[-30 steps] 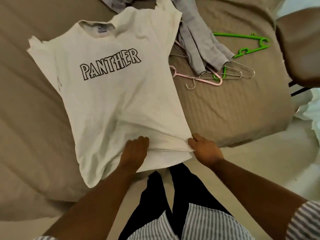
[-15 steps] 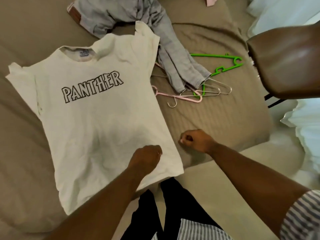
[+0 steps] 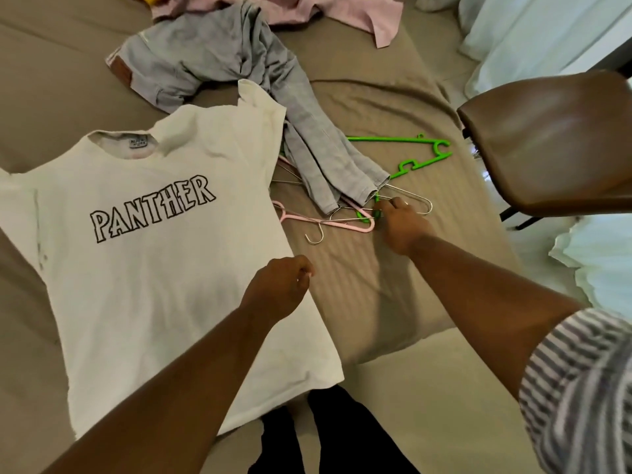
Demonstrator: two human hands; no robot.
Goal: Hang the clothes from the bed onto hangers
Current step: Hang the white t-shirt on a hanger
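Where hangers (image 3: 343,224) lie (tangled), right hand (image 3: 403,223) grips

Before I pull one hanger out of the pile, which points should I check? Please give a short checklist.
1. White T-shirt lies flat, print up: ok.
2. Hangers free of the grey trousers: not ok, a trouser leg covers them.
3. Hangers separate: not ok, pink hanger and metal hanger overlap.
4. Right hand on one hanger only: cannot tell.
5. Left hand free: ok, seems empty.

Chair (image 3: 554,138): brown padded seat, 3 o'clock, dark legs beneath.
Curtain (image 3: 533,32): pale, 1 o'clock.
Floor (image 3: 444,388): beige, 5 o'clock.
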